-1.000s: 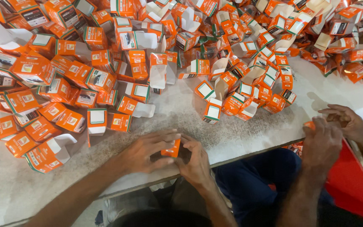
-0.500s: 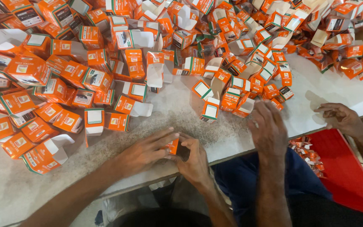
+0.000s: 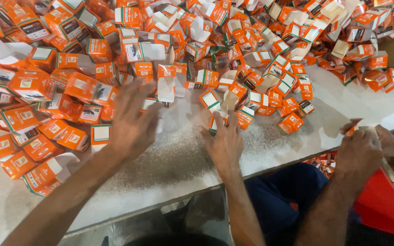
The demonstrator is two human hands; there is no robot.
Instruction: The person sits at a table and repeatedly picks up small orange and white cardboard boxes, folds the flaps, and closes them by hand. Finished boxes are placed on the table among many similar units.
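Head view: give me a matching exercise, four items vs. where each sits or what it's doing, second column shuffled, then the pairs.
Items:
1. left hand
2. right hand
3. co-worker's hands
4. red bin

Places or states:
A. below the table edge, at right
B. spread over the orange boxes left of centre
C. fingers reaching to a box at the pile's near edge, centre
D. together at the right table edge

Pairs: 1-B, 2-C, 3-D, 4-A

boxes [image 3: 83, 86]: glossy orange printed cardboard | table [image 3: 169, 159]: matt, speckled white surface, stone-like
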